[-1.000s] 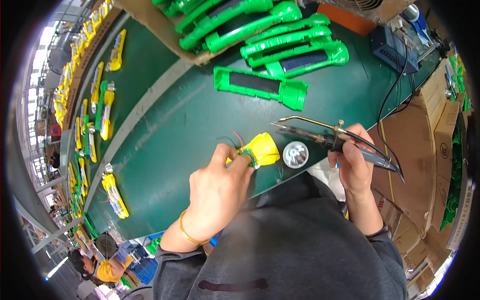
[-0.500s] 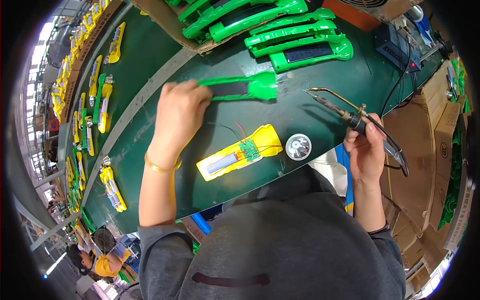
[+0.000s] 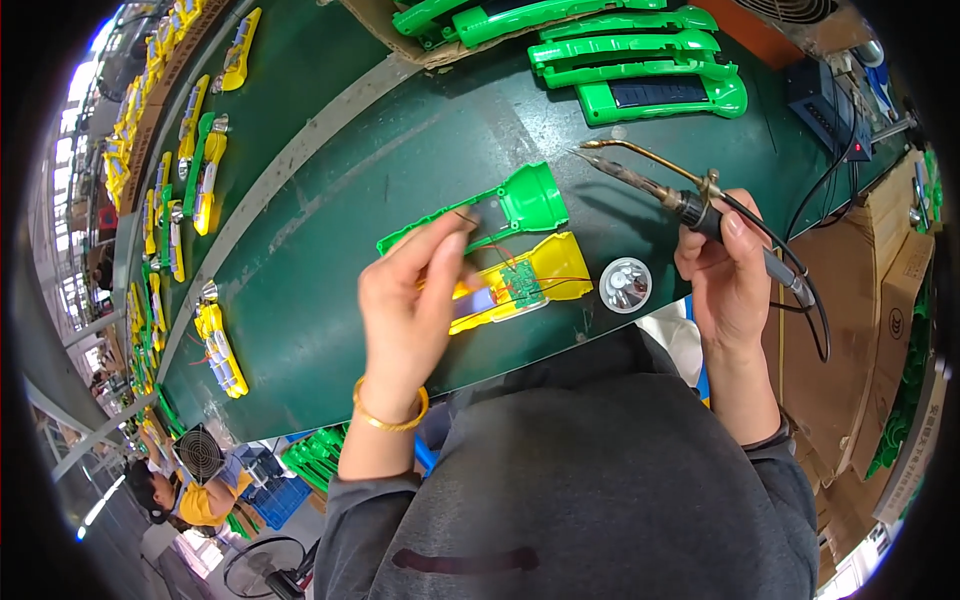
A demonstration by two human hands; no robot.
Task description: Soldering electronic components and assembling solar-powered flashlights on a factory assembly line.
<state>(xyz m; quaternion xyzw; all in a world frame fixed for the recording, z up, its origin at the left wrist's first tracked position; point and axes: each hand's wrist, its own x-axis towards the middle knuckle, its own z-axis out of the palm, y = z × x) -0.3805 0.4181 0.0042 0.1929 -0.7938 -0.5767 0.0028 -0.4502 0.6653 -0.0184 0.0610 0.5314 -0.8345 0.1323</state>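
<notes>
In my right hand (image 3: 725,265) is a soldering iron (image 3: 690,208) with a thin curved brass tube alongside; its tip points left over the table. My left hand (image 3: 410,290) hovers over the left end of a yellow flashlight shell (image 3: 572,270), covering part of it. Its thumb and fingers are pinched together, slightly blurred; what is between them cannot be made out. Inside the yellow shell lie a green circuit board (image 3: 522,284), a bluish battery (image 3: 474,303) and thin red and black wires. A green shell half (image 3: 535,200) lies just behind. Right of the yellow shell sits a round reflector (image 3: 625,285).
Green shells (image 3: 660,95) are stacked at the back, beside a cardboard box (image 3: 400,35) of more. A dark blue soldering station (image 3: 830,110) stands back right. Several yellow assemblies (image 3: 220,350) lie along the left. A person in yellow (image 3: 205,500) sits far left.
My left hand has left the green shell half and come nearer, over the yellow shell. The green half now lies closer to the yellow one. My right hand still holds the soldering iron.
</notes>
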